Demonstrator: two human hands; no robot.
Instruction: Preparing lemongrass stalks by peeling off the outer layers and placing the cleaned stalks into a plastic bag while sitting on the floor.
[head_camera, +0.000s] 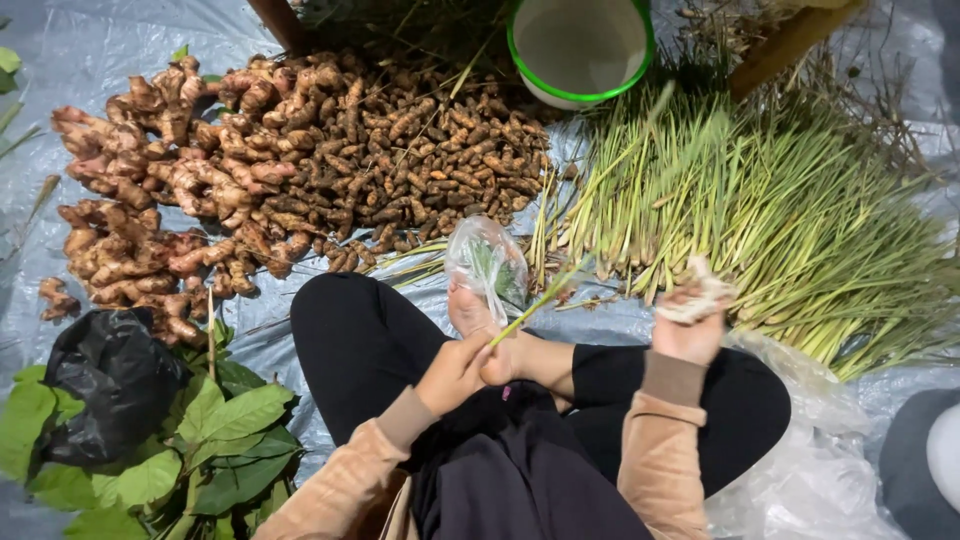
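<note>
Stalk (535, 303): thin, green, slanting up and right from the left hand (455, 372) over the lap. Its upper end is blurred against the lemongrass pile (790, 210); where it stops is hard to make out.

Left hand: fingers closed together around the stalk's lower end, resting just beside a bare foot (480, 320).

Right hand (688, 325): raised, fingers curled tight on a pale wad (700, 295). What the wad is made of cannot be told; motion blur.

Clear bag (487, 262): just beyond the foot, standing puffed up, some green stems inside, contents indistinct through the film.

Lemongrass pile spreads right, its far edge running into dry stalks at the top. A second sheet of clear plastic (810, 470) lies crumpled at the right knee, cut off by the lower edge.

Bowl (580, 45): white with green rim, at the top, its upper part cut off; nothing seen inside.

Left: heap of small brown turmeric (440, 150), then larger pinkish ginger (160, 190). Black bag (110, 385) lower left, contents hidden, lying on broad green leaves (220, 450). All on a grey tarp (70, 50).
</note>
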